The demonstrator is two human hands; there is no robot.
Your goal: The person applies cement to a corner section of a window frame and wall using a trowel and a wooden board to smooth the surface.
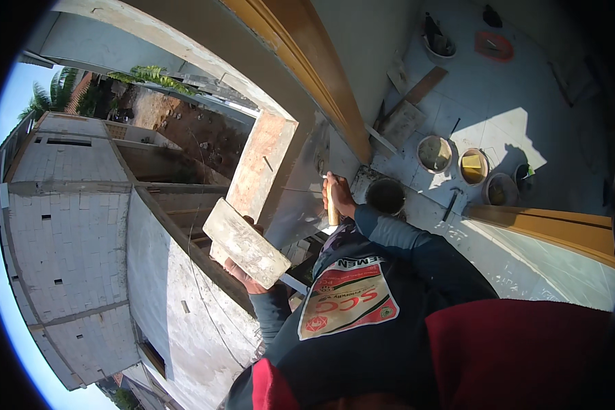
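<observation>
My left hand (241, 273) is closed on a flat rectangular board (246, 242), pale and crusted with dried mortar. Most of its fingers are hidden behind the board, which is tilted beside the corner of a window opening. In my right hand (343, 197) is a trowel with a pale wooden handle (333, 210) and a metal shank, the fingers wrapped round the grip. Its blade is hard to tell from the grey wall surface beyond. Just past the board runs the rough plastered sill (260, 160), with a nail sticking out of it.
Right of my right hand stands a dark bucket (385, 196). Several more buckets stand on the tiled floor, one holding a yellow sponge-like block (471, 162). An orange-brown door frame (321, 61) rises ahead. Through the opening at left, a block building (68, 232) shows well below.
</observation>
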